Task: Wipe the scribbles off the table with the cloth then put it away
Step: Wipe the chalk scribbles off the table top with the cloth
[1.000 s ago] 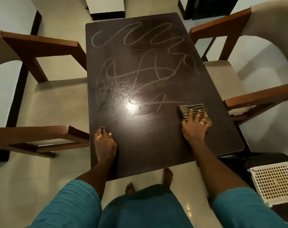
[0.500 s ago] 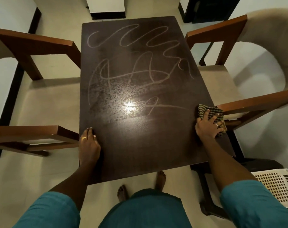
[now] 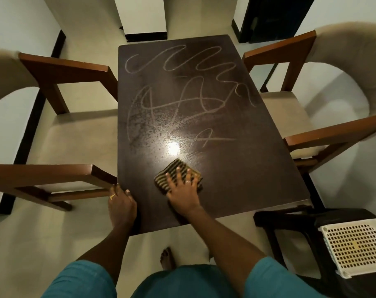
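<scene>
Under my right hand [image 3: 183, 189], fingers spread and palm flat, lies the folded dark-and-tan striped cloth [image 3: 178, 177], pressed onto the dark brown rectangular wooden table [image 3: 247, 168]. My left hand [image 3: 121, 204] curls over the near left edge of the tabletop, gripping it to steady me.

Beyond my fingertips, past the bright glare spot, the pale chalky scribbles [image 3: 189, 97] cover the far half of the table, the nearest stroke lying just ahead and a little to the right of the cloth. The strip nearest my body looks clean.

To do this well, I judge I should keep the whole palm bearing down so the cloth does not bunch, and push it forward in overlapping passes from one long edge to the other, working away from me. The speckled patch ahead of my left hand probably needs firmer pressure.

Off to my right, low on a dark stool, sits a white perforated plastic basket [image 3: 354, 246], a likely place for the cloth afterwards.
</scene>
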